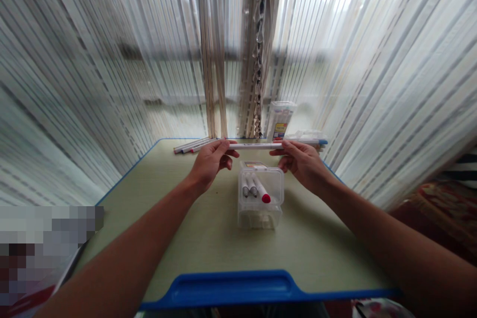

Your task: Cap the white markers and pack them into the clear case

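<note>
A white marker pen (pixel 257 146) is held level above the table, one end in each hand. My left hand (pixel 212 159) pinches its left end between thumb and fingers. At the opposite end, my right hand (pixel 300 164) grips it the same way, and the fingers cover both tips. Just below and nearer to me stands a clear plastic case (pixel 278 184) with its lid open. Inside it lie a few white markers, one with a red end (pixel 266 198) and two with grey ends (pixel 253 191).
Several markers (pixel 194 146) lie at the table's back left. An upright clear case (pixel 282 119) with a yellow label stands at the back right, beside another clear case (pixel 309 135) and a blue-tipped marker (pixel 322 142). String curtains (pixel 167 59) hang behind the blue-edged table (pixel 208 248).
</note>
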`<state>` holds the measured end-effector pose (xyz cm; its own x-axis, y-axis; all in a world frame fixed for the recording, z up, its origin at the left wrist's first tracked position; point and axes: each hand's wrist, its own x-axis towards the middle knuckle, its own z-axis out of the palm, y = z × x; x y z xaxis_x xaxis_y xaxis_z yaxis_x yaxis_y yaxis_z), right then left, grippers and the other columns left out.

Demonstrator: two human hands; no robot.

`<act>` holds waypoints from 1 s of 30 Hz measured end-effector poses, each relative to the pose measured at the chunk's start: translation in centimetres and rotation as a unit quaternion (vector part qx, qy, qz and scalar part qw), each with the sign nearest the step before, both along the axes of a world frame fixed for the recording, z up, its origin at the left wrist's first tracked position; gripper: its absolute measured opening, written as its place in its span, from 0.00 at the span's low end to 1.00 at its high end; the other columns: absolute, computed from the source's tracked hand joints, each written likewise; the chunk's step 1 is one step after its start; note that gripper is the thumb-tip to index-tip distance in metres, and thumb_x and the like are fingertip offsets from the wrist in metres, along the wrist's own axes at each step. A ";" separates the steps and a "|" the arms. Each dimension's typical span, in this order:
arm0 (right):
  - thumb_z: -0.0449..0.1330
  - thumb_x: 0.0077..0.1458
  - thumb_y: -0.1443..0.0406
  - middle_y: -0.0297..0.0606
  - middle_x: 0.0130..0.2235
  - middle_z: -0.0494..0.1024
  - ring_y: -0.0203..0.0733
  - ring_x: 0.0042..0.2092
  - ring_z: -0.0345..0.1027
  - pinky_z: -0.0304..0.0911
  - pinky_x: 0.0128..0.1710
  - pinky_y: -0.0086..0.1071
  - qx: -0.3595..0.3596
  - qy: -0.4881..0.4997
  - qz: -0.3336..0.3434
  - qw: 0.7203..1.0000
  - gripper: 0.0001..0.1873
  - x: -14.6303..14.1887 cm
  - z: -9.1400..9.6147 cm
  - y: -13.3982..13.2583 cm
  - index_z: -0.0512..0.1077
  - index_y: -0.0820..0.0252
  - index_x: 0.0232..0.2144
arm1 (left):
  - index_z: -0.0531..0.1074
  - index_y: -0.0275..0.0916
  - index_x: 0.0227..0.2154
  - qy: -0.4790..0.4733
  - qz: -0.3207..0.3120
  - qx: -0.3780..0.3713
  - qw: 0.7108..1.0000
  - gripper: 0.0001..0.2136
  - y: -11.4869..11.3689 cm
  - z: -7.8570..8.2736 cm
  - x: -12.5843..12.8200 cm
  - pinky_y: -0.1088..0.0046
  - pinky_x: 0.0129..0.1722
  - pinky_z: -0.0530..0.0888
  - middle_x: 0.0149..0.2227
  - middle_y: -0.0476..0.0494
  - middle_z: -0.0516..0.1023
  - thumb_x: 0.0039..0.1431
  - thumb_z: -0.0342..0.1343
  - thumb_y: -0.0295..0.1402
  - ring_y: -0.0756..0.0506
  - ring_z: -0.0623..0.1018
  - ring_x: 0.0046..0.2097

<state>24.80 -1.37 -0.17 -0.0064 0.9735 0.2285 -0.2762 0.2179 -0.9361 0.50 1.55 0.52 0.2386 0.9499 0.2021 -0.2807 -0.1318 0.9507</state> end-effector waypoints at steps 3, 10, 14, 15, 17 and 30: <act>0.71 0.51 0.53 0.41 0.32 0.84 0.32 0.20 0.71 0.62 0.19 0.26 0.001 -0.002 -0.004 1.000 0.17 0.1 -0.1 0.0 0.79 0.61 0.34 | 0.78 0.32 0.39 0.002 0.000 0.008 1.000 0.16 0.0 -0.1 0.0 0.76 0.23 0.68 0.26 0.45 0.79 0.57 0.65 0.41 0.53 0.72 0.21; 0.72 0.50 0.55 0.40 0.33 0.84 0.31 0.20 0.70 0.62 0.19 0.25 -0.001 0.000 -0.019 1.000 0.17 -0.1 0.1 -0.1 0.79 0.61 0.36 | 0.78 0.31 0.39 0.004 0.011 0.018 1.000 0.16 0.0 -0.1 0.0 0.76 0.24 0.69 0.28 0.46 0.79 0.53 0.67 0.39 0.54 0.72 0.21; 0.73 0.47 0.57 0.40 0.33 0.84 0.32 0.20 0.71 0.63 0.19 0.26 -0.008 0.002 -0.025 1.000 0.18 -0.2 0.2 -0.2 0.79 0.61 0.38 | 0.77 0.31 0.39 0.015 0.021 0.017 1.000 0.14 -0.1 0.1 0.1 0.77 0.24 0.70 0.29 0.45 0.80 0.53 0.66 0.36 0.55 0.72 0.22; 0.73 0.47 0.57 0.40 0.33 0.84 0.32 0.20 0.71 0.63 0.19 0.26 -0.007 0.002 -0.025 1.000 0.18 -0.2 0.2 -0.2 0.79 0.61 0.38 | 0.77 0.32 0.39 0.020 0.022 0.021 0.999 0.14 -0.1 0.1 0.1 0.77 0.24 0.69 0.30 0.46 0.80 0.52 0.67 0.35 0.55 0.72 0.22; 0.74 0.45 0.58 0.39 0.33 0.84 0.31 0.20 0.70 0.62 0.19 0.25 -0.003 0.001 -0.024 1.000 0.19 -0.2 0.2 -0.2 0.79 0.61 0.38 | 0.77 0.32 0.39 0.035 0.027 0.034 0.998 0.15 -0.1 0.0 0.1 0.77 0.24 0.69 0.29 0.47 0.79 0.50 0.68 0.34 0.55 0.71 0.22; 0.76 0.44 0.58 0.39 0.31 0.83 0.29 0.19 0.68 0.61 0.18 0.25 0.018 -0.033 -0.030 0.999 0.18 0.1 -0.3 0.1 0.81 0.63 0.34 | 0.78 0.32 0.33 0.087 0.048 0.103 0.990 0.20 0.0 0.1 -0.1 0.76 0.22 0.67 0.26 0.46 0.79 0.43 0.73 0.44 0.53 0.71 0.21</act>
